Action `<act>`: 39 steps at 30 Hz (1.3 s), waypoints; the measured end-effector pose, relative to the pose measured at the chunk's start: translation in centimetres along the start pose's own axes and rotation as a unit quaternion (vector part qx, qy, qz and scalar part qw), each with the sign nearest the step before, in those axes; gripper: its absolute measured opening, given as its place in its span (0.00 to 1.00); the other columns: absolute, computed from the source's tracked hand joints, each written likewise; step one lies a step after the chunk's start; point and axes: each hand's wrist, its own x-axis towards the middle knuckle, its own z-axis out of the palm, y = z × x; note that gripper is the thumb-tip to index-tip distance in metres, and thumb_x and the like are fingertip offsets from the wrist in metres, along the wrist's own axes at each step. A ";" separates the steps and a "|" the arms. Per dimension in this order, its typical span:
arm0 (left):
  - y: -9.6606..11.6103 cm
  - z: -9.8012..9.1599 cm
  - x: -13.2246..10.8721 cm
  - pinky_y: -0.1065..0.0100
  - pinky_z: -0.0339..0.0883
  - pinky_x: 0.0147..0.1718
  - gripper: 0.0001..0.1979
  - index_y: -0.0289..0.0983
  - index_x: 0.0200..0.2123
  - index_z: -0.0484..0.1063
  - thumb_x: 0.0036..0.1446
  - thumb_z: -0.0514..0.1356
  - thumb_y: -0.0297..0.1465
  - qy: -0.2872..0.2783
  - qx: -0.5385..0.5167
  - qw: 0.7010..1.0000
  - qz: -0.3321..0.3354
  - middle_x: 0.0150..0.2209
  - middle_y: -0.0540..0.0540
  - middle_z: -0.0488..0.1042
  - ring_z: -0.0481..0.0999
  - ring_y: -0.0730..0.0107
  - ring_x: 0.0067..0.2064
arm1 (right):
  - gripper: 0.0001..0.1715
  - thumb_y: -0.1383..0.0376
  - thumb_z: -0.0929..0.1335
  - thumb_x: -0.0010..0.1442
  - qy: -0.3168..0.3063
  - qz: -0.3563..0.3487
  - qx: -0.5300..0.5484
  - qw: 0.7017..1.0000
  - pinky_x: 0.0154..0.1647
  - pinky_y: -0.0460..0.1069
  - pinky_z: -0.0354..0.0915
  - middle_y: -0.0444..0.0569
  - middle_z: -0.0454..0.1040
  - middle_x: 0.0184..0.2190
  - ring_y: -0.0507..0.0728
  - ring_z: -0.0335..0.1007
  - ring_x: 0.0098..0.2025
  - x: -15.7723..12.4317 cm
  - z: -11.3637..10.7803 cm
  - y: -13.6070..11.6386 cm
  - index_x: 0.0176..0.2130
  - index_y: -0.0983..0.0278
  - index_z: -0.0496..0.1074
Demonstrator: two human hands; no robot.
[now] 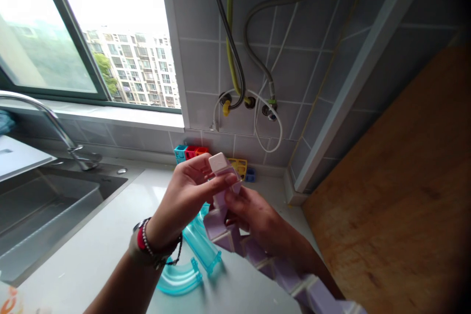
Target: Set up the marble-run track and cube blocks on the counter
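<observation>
A long chain of purple and white wedge-shaped blocks, a snake twist puzzle [217,225], zigzags from between my hands toward the lower right edge of the view. Near its upper end, by the white end piece, my left hand [184,194] grips it with the thumb across a block. Just below, my right hand [261,213] is closed around the same chain, thumb against a purple block. Under my hands lie a straight turquoise see-through track piece [204,245] and a curved turquoise track piece [180,279], partly covered by my left wrist and the chain.
Along the tiled wall stand small turquoise, red and orange blocks [190,152], a yellow block piece [241,167] and a blue block [250,175]. To the left are a sink [117,181] and a faucet [55,125]. Hoses [231,34] hang above; a wooden board [397,181] borders the right.
</observation>
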 end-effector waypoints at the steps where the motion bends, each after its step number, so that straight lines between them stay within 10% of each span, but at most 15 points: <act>1: 0.1 -0.1 -0.1 0.75 0.70 0.33 0.09 0.36 0.35 0.79 0.57 0.74 0.34 0.008 0.024 1.000 0.013 0.32 0.49 0.81 0.78 0.73 0.33 | 0.21 0.47 0.71 0.67 0.006 0.000 -0.030 1.000 0.32 0.45 0.64 0.43 0.71 0.33 0.51 0.66 0.32 -0.1 0.1 -0.1 0.48 0.61 0.75; 9: -0.6 -0.3 0.5 0.66 0.72 0.41 0.10 0.37 0.37 0.78 0.60 0.71 0.37 0.021 0.205 0.977 0.064 0.36 0.46 0.82 0.80 0.63 0.40 | 0.26 0.45 0.62 0.73 0.163 -0.045 -0.406 0.898 0.36 0.49 0.64 0.48 0.77 0.35 0.56 0.72 0.35 0.0 0.5 -0.4 0.52 0.62 0.74; 27: -1.4 0.2 0.0 0.70 0.57 0.26 0.14 0.38 0.25 0.72 0.54 0.73 0.34 0.094 0.279 0.953 0.073 0.23 0.53 0.72 0.68 0.70 0.27 | 0.21 0.54 0.62 0.74 0.227 -0.025 -0.619 0.752 0.36 0.53 0.61 0.56 0.72 0.44 0.61 0.74 0.36 0.3 0.1 0.9 0.60 0.59 0.71; 39: -1.7 0.0 0.6 0.68 0.70 0.35 0.18 0.36 0.32 0.78 0.64 0.65 0.45 -0.042 0.156 0.987 0.015 0.32 0.45 0.80 0.80 0.60 0.37 | 0.11 0.58 0.69 0.68 0.202 -0.081 -0.464 0.859 0.35 0.49 0.63 0.49 0.77 0.35 0.57 0.73 0.35 1.3 -1.3 1.1 0.37 0.62 0.77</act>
